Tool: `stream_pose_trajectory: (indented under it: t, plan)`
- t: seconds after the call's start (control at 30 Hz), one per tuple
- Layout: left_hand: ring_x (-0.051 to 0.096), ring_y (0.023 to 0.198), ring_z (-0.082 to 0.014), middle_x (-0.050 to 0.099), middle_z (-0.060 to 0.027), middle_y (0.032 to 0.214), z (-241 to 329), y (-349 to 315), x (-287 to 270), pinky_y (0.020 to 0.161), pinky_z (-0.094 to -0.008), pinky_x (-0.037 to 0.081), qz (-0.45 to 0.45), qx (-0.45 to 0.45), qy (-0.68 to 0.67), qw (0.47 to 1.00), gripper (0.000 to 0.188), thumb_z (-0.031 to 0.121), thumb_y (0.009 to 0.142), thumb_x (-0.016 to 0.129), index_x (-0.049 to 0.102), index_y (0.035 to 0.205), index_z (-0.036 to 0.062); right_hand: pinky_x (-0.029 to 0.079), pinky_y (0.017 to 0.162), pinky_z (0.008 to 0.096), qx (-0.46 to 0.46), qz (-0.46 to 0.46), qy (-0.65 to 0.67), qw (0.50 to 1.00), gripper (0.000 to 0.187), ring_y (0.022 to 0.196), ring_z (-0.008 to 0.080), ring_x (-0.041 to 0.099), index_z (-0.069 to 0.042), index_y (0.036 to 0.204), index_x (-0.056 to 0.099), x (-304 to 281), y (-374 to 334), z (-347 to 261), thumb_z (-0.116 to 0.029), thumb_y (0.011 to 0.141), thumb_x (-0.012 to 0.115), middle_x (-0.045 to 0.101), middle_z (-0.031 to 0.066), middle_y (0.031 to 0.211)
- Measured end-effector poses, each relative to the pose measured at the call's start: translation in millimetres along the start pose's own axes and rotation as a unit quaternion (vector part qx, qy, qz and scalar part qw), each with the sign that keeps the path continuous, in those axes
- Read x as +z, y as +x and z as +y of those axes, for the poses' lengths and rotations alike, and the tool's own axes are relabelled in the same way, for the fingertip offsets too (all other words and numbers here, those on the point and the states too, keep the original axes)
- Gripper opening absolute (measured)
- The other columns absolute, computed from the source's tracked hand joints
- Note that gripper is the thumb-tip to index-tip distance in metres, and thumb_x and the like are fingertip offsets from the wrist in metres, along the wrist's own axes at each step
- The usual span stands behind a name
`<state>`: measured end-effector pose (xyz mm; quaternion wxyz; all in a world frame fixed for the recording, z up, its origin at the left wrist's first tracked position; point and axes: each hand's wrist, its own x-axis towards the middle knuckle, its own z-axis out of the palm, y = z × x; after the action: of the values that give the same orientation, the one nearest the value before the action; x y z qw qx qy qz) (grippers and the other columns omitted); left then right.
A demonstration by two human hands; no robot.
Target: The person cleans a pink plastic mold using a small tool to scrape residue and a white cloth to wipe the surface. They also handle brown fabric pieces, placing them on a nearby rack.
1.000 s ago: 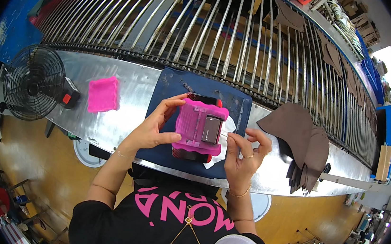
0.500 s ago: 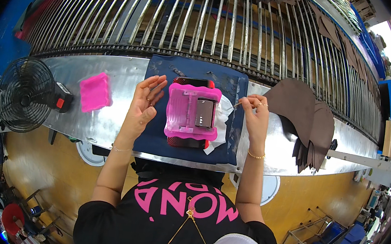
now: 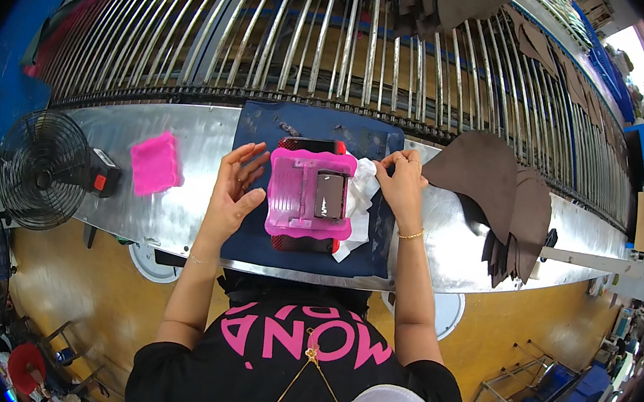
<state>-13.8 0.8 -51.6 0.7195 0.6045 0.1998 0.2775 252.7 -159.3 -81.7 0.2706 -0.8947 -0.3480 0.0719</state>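
presumably for easy reach, the pink holder (image 3: 285,189) sits over the navy mat (image 3: 258,125), dark block (image 3: 330,196) toward the right hand (image 3: 405,188), whose fingertips bunch by the white scraps (image 3: 357,224), any hold unclear; the left hand (image 3: 231,185) curves open, empty, beside the holder.

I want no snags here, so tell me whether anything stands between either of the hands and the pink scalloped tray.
Nothing visible stands between the left hand and the pink scalloped tray. Between the right hand and the tray lies a crumpled white sheet, along the tray's right side.
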Motion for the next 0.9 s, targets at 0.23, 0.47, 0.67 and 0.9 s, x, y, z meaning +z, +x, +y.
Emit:
stream_pose_trajectory:
  t: [0.23,0.47,0.67,0.9]
  plan:
    - [0.043,0.138,-0.031,0.04,-0.0174,0.149,1.9,-2.0,-1.8,0.114,-0.0418,0.033,0.046,0.013,0.006,0.999,0.074,0.032,0.09,0.072,0.03,0.146,0.0078,0.048,0.075,0.0371,-0.091,0.058,0.094,0.99,0.047,0.085,0.0283,0.056,-0.001,0.096,0.06,-25.3,54.0,22.1,-0.037,0.077,0.082,0.056,0.0129,0.096]
    - [0.055,0.125,-0.0291,0.047,-0.0186,0.14,-13.3,-7.9,-14.5,0.109,-0.0399,0.038,0.158,0.077,0.056,0.983,0.057,0.023,0.099,0.06,0.031,0.145,0.0054,0.044,0.093,0.0442,0.09,0.132,0.616,0.772,0.084,0.109,0.0291,0.053,-0.007,0.141,0.033,-56.4,237.7,50.9,-0.063,0.087,0.064,0.05,0.0144,0.128]
    - [0.06,0.116,-0.0235,0.051,-0.0162,0.133,-44.8,-15.4,-20.8,0.097,-0.0313,0.044,0.25,0.043,0.066,0.965,0.051,0.018,0.101,0.055,0.033,0.144,0.0049,0.019,0.119,0.0513,0.108,0.079,0.765,0.63,0.114,0.147,0.0367,0.019,-0.012,0.158,0.003,-32.1,315.1,90.2,-0.088,0.08,0.037,0.008,0.0154,0.163]
    - [0.062,0.112,-0.0207,0.053,-0.0147,0.128,-46.2,-22.9,-27.9,0.095,-0.0299,0.044,0.272,0.047,0.096,0.956,0.048,0.019,0.101,0.055,0.035,0.142,0.0039,0.03,0.115,0.047,0.004,0.063,0.826,0.561,0.098,0.139,0.0346,0.037,-0.012,0.153,0.032,-71.8,269.5,40.1,-0.083,0.086,0.032,0.035,0.0109,0.155]
